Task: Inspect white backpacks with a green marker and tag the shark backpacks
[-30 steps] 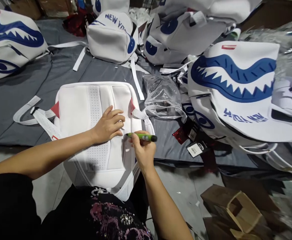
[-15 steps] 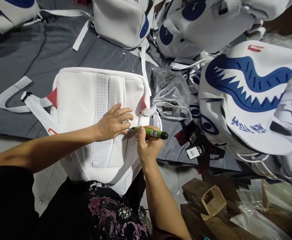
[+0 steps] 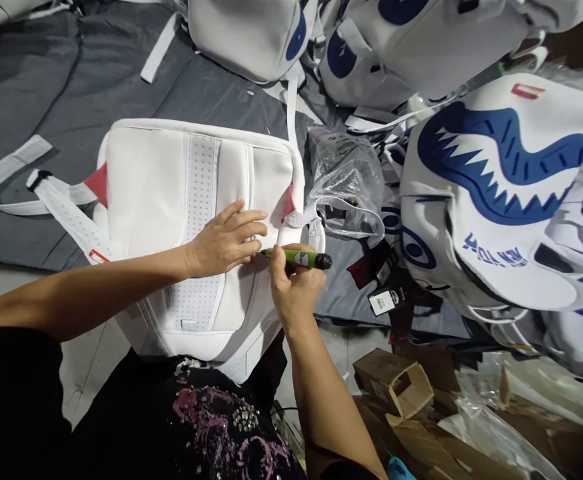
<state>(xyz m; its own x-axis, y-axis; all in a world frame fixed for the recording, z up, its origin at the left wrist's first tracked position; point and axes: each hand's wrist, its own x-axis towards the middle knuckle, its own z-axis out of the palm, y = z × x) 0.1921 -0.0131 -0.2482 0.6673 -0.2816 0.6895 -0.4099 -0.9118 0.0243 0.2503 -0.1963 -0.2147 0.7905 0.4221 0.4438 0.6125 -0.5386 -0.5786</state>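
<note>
A white backpack [image 3: 146, 180] lies with its padded back panel facing up, its lower end near my lap. My left hand [image 3: 224, 243] rests on the panel with fingers spread, pressing on the padding beside the seam. In my right hand [image 3: 298, 287] is a green marker pen [image 3: 304, 258] with a black end, held between thumb and fingers. The pen's tip points left and meets the panel close to my left fingertips. A white shoulder strap [image 3: 68, 210] with a black buckle stretches out on the left.
A grey cloth [image 3: 116, 60] covers the work surface. White backpacks with blue prints, such as the shark-mouth backpack [image 3: 501, 167], stand right and behind. A clear plastic bag [image 3: 344, 173] and a hang tag [image 3: 385, 302] lie right. Cardboard boxes [image 3: 396, 383] sit lower right.
The view has shifted slightly, so the backpack appears a little higher and to the left. Both hands stay at the same spot on the panel, the pen tip still beside my left fingers.
</note>
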